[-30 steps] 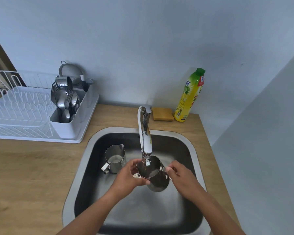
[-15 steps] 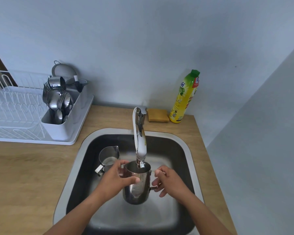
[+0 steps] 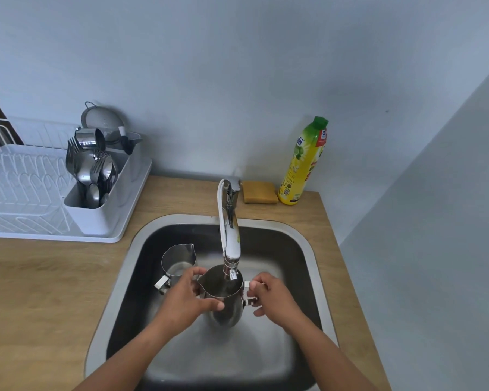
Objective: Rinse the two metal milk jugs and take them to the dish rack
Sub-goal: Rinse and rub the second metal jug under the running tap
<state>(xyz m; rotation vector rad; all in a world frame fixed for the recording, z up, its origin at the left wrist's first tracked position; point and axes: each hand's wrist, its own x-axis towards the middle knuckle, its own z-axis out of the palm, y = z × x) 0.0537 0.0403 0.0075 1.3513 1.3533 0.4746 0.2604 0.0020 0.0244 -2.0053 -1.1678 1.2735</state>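
I've levelled the jug upright under the tap: left hand grips its body, right hand its handle. Rinsing underway; other jug waits left of the tap.

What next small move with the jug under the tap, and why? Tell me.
Probably tip the held jug over the sink to pour it out. It sits upright under the tap, left hand on its body, right hand at its handle; the second jug waits unrinsed, apparently.
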